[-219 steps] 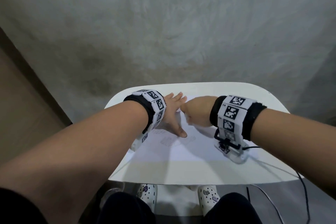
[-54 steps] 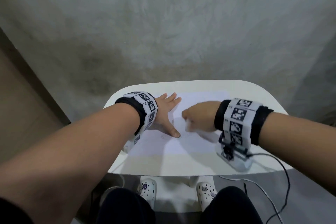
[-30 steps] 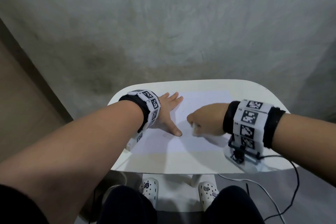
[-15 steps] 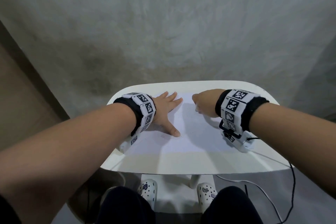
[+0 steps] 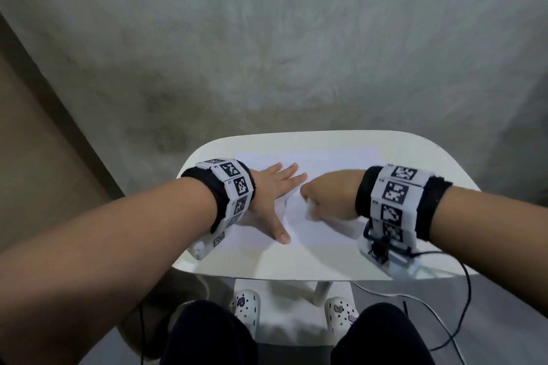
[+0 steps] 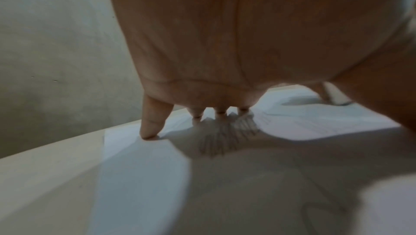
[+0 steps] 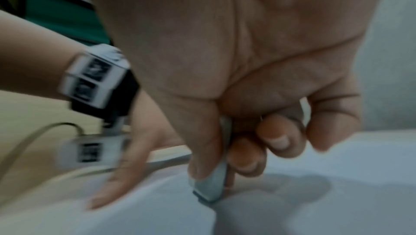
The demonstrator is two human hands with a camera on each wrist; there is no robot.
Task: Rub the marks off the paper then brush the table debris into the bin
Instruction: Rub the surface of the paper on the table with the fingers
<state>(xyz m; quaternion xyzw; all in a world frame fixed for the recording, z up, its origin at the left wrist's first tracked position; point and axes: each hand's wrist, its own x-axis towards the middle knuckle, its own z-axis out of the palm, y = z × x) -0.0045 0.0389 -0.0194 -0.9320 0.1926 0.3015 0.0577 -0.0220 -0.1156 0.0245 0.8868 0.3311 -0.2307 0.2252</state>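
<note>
A white sheet of paper (image 5: 332, 163) lies on the small white table (image 5: 311, 264). My left hand (image 5: 272, 195) presses flat on the sheet's left part, fingers straight and spread. Pencil scribble marks (image 6: 227, 137) show on the paper (image 6: 139, 158) under that palm, with the fingertips (image 6: 149, 132) touching the sheet. My right hand (image 5: 326, 201) is curled beside the left thumb and pinches a white eraser (image 7: 212, 183), whose lower end touches the paper (image 7: 337, 167). The left hand (image 7: 126, 167) shows blurred beside it.
The table's rounded edges lie close on every side, with a grey concrete floor (image 5: 267, 38) beyond. Cables (image 5: 444, 317) hang off the right front corner. My knees and white clogs (image 5: 244, 307) sit under the front edge. No bin is in view.
My right hand with the eraser went from the sheet's middle to its far edge, then came back toward me beside the left thumb. The left hand stays pressed on the paper.
</note>
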